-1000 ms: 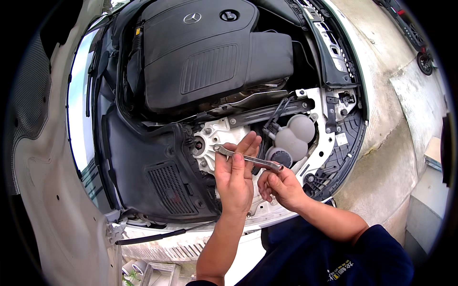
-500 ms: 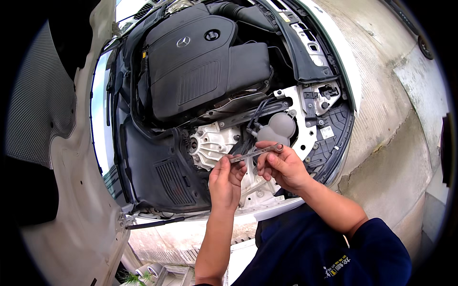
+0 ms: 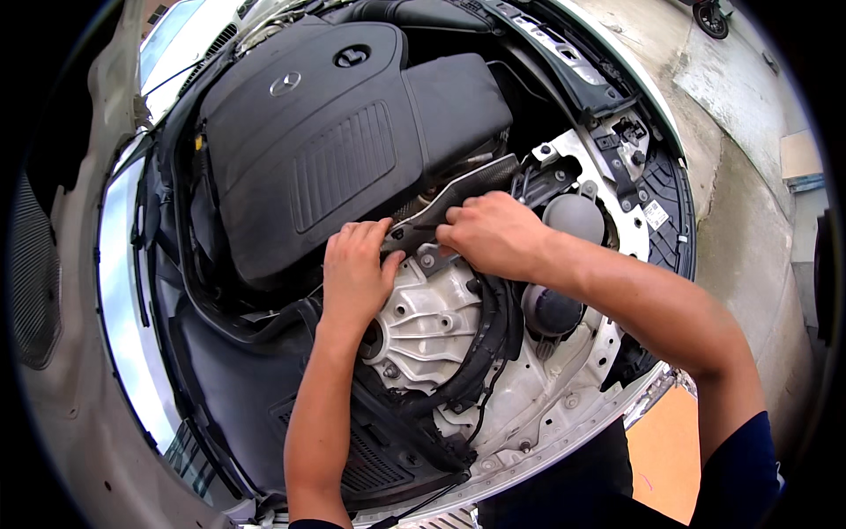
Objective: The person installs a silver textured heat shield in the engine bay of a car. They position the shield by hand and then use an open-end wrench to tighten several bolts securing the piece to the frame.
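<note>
In the engine bay, my left hand reaches to the metal heat shield beside the black engine cover. Its fingers lie over the edge there, with the thumb held apart. On the right, my right hand is curled closed against the same shield, just above a bracket. Whatever its fingers grip is hidden; a thin dark line shows by the fingertips. Below both hands sits the ribbed silver strut tower. The wrench cannot be made out.
A grey round reservoir and a black-capped one stand right of the strut tower, beside black hoses. The raised hood borders the left. A black plastic cowl lies left of my left forearm.
Both hands have moved forward from holding a wrench between them to the heat shield beside the engine cover. The view has shifted closer over the bay.
</note>
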Demonstrator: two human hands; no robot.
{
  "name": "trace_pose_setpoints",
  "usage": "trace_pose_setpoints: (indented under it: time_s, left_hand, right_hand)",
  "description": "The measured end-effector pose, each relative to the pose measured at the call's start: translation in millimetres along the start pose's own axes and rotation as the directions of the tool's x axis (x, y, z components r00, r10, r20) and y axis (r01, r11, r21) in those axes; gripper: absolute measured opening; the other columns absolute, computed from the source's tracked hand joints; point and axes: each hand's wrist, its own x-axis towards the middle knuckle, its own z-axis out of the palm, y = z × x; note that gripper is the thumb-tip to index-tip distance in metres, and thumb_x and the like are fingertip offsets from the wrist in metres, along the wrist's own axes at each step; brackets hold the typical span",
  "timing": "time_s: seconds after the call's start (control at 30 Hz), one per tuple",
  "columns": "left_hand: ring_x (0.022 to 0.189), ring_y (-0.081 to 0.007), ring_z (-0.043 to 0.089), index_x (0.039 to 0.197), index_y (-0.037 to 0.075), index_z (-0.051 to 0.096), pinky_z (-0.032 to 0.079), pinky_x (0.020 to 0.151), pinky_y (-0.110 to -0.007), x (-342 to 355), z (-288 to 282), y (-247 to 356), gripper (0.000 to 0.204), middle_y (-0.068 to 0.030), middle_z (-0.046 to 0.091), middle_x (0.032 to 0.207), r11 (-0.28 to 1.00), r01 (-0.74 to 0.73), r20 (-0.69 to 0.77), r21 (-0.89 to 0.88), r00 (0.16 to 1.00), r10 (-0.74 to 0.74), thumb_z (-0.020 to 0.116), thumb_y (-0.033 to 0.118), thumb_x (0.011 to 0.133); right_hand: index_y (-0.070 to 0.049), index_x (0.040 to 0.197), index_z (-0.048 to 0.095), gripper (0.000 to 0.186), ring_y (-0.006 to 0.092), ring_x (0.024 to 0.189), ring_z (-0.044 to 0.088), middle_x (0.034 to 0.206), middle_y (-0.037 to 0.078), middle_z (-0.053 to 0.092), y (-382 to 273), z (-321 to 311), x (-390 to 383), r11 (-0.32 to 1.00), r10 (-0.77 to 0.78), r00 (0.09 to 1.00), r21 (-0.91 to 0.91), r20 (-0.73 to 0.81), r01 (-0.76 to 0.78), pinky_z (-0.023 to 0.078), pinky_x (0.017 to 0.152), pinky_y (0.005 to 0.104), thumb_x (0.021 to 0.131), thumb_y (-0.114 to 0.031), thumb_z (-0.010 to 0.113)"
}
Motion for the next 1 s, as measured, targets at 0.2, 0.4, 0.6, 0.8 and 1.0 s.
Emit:
trace_pose_setpoints:
  time_s: [0.2,0.4,0.6,0.8,1.0]
  left_hand:
    - [0.094,-0.0339,0.065,0.107,-0.003,0.069,0.051,0.085,-0.039,-2.6,19.7,-31.7,0.031,-0.0176,0.07,0.099,0.964,-0.015,-0.039,-0.267,0.999,0.005,0.073,0.005,0.077]
    - [0.096,-0.0333,0.064,0.104,0.001,0.069,0.05,0.087,-0.043,-7.6,20.5,-46.9,0.025,-0.0138,0.068,0.095,0.944,-0.009,-0.072,-0.329,0.997,-0.016,0.071,0.007,0.08]
    - [0.092,-0.0344,0.065,0.098,0.003,0.068,0.052,0.081,-0.043,-2.0,24.9,-39.2,0.021,-0.0119,0.069,0.095,0.909,0.091,-0.025,-0.406,0.994,-0.11,0.072,0.009,0.077]
    - [0.08,-0.036,0.064,0.087,0.002,0.064,0.051,0.075,-0.045,-3.2,24.8,-35.3,0.012,-0.0135,0.065,0.08,0.947,0.1,-0.1,-0.306,0.986,-0.137,0.068,0.007,0.076]
    - [0.078,-0.0355,0.065,0.083,0.002,0.062,0.052,0.074,-0.045,-5.1,28.3,-32.6,0.011,-0.0132,0.064,0.078,0.936,0.093,-0.156,-0.339,0.976,-0.153,0.069,0.007,0.076]
  right_hand:
    - [-0.01,0.071,0.073,0.013,0.0247,0.076,0.072,0.074,0.007,0.071,-18.8,1.0,52.2,0.881,-0.117,0.976,-0.434,0.184,0.187,0.054,0.067,0.0358,0.078,-0.015,0.063]
    - [-0.008,0.072,0.07,0.009,0.0195,0.072,0.069,0.073,0.005,0.066,-52.0,-1.3,72.1,0.802,-0.104,0.933,-0.525,0.344,0.283,0.051,0.059,0.0317,0.077,-0.014,0.064]
    - [-0.011,0.062,0.064,0.01,0.0156,0.062,0.059,0.064,0.001,0.059,-76.0,1.3,73.9,0.662,-0.091,0.919,-0.667,0.383,0.343,0.042,0.051,0.0287,0.071,-0.015,0.066]
    - [-0.011,0.058,0.057,0.013,0.0136,0.059,0.052,0.059,0.0,0.053,-94.1,-0.7,84.8,0.515,-0.007,0.914,-0.782,0.407,0.352,0.033,0.05,0.0291,0.066,-0.014,0.067]
    - [-0.007,0.07,0.064,0.009,0.0171,0.063,0.059,0.067,0.002,0.06,-108.0,-17.4,77.2,0.551,0.076,0.935,-0.796,0.346,0.25,0.042,0.055,0.0297,0.074,-0.015,0.067]
